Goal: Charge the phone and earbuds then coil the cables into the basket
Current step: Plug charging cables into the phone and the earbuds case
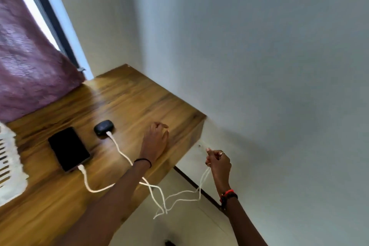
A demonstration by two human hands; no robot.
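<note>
head view, left hand (155, 142) resting on desk (123, 94), right hand (218, 163) pinching cables (203, 178)

Wooden desk (123, 98) (purple curtain (26, 70) behind), grey wall (259, 46)

The phone (68, 149) and earbuds case (102, 128) are black, the cables (119, 150) white, the table (129, 96) warm brown woodgrain, the curtain (30, 78) mottled mauve.

- Wooden tabletop (123, 96), set into far corner against the right wall.
- Purple curtain (30, 70) far left, overlapping tabletop's edge.
- Pale wall (259, 46) right; dark skirting (187, 177) below.
</note>
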